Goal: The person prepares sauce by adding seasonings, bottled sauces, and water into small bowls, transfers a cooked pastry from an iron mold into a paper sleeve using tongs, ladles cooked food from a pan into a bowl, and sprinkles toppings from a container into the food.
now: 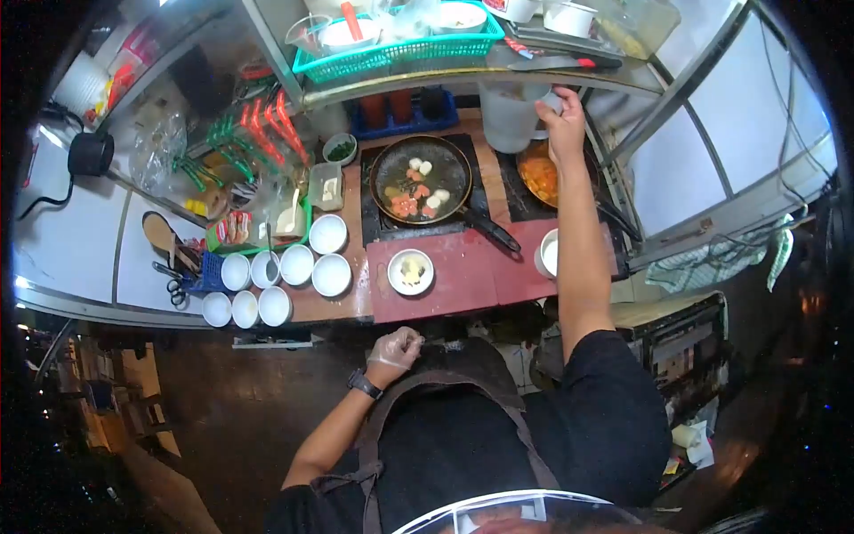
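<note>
My right hand (562,120) is raised at the back right, its fingers wrapped round the handle of a translucent plastic pitcher (509,120). Just below the pitcher, partly hidden by my arm, a pan (537,173) holds orange-red food. My left hand (396,347), in a clear glove, is closed near my apron (454,378); whatever its fingers may hold is hidden. A frying pan (420,151) with pinkish pieces and whitish balls in it sits on the left burner. In front of that pan stands a white bowl (411,272) with pale yellow food inside.
Several white bowls (298,265) stand at the left beside scissors (177,290) and a blue basket (212,271). Another white cup (550,254) is by my right forearm. The pan handle (495,233) juts over the red board (463,289). Overhead, a shelf (400,92) carries a green basket (400,60).
</note>
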`<state>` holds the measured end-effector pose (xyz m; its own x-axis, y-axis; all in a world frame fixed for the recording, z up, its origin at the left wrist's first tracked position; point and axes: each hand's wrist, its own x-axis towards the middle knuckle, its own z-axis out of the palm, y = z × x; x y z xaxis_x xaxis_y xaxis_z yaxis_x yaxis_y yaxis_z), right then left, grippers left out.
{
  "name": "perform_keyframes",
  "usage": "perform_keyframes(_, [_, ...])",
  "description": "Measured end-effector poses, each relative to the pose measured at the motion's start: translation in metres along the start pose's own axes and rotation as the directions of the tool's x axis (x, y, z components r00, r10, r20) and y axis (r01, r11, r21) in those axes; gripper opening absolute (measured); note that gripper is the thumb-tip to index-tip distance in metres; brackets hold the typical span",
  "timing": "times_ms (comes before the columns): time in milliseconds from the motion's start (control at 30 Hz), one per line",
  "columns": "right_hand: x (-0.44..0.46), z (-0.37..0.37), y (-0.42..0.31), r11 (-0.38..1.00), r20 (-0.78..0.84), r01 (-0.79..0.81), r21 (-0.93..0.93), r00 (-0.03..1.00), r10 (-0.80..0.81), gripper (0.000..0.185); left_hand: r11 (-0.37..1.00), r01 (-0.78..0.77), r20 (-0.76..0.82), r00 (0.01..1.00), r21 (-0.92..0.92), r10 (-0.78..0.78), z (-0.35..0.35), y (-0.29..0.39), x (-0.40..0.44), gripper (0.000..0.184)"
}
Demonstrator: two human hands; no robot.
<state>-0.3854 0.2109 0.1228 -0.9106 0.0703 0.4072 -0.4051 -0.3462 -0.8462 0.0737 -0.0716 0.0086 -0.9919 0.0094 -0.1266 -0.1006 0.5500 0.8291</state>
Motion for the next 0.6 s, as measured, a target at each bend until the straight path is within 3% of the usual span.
perform_keyframes(33, [-0.016,-0.003,-0.016,1.000,0.000,0.004,-0.011,1.000,-0.004,0.051,0.989,0.090,0.100,0.992,-0.115,-0.078,0.012,-0.027,-0.004,0.013])
perform_keyframes(67, [-0.033,-0.001,-0.041,0.990,0.058,-0.067,-0.128,0.996,0.075,0.049,0.989,0.080,0.100,0.993,-0.124,-0.067,0.019,-0.050,-0.003,0.013])
perform_keyframes(100, [-0.049,0.002,-0.065,0.960,0.106,-0.129,-0.249,0.982,0.159,0.047,0.954,0.172,0.197,0.972,-0.247,-0.124,0.025,-0.069,-0.002,0.012])
perform_keyframes(133, [-0.061,0.001,-0.083,0.947,0.158,-0.089,-0.310,0.977,0.144,0.043,0.894,0.273,0.302,0.938,-0.355,-0.167,0.029,-0.078,-0.004,0.011])
perform_keyframes(167, [-0.077,0.008,-0.108,0.938,0.183,-0.077,-0.338,0.972,0.146,0.043,0.874,0.359,0.334,0.909,-0.326,-0.249,0.023,-0.070,-0.001,0.009])
perform_keyframes(200, [-0.093,0.018,-0.138,0.928,0.209,-0.067,-0.365,0.966,0.152,0.044,0.851,0.352,0.346,0.912,-0.391,-0.219,0.028,-0.083,-0.001,0.009])
perform_keyframes(267, [-0.125,0.043,-0.189,0.908,0.143,-0.125,-0.401,0.970,0.197,0.042,0.929,0.220,0.312,0.942,-0.296,-0.124,0.024,-0.084,0.001,0.011])
perform_keyframes(333, [-0.154,0.057,-0.214,0.912,0.129,-0.151,-0.382,0.968,0.215,0.038,0.914,0.255,0.367,0.921,-0.316,-0.130,0.016,-0.079,-0.002,0.012])
perform_keyframes(367, [-0.169,0.061,-0.220,0.902,0.094,-0.208,-0.377,0.961,0.261,0.036,0.923,0.186,0.357,0.932,-0.337,-0.057,0.023,-0.095,-0.003,0.011])
perform_keyframes(467, [-0.211,0.065,-0.222,0.855,0.046,-0.311,-0.414,0.932,0.361,0.032,0.918,0.183,0.366,0.930,-0.353,-0.045,0.011,-0.086,-0.016,0.014])
perform_keyframes(533, [-0.245,0.078,-0.219,0.671,-0.042,-0.478,-0.568,0.830,0.556,0.033,0.924,0.188,0.395,0.918,-0.332,-0.045,0.006,-0.096,-0.022,0.015])
perform_keyframes(600, [-0.279,0.081,-0.190,0.787,0.046,-0.400,-0.470,0.879,0.474,0.035,0.919,0.261,0.485,0.870,-0.294,-0.092,0.001,-0.104,-0.031,0.012])
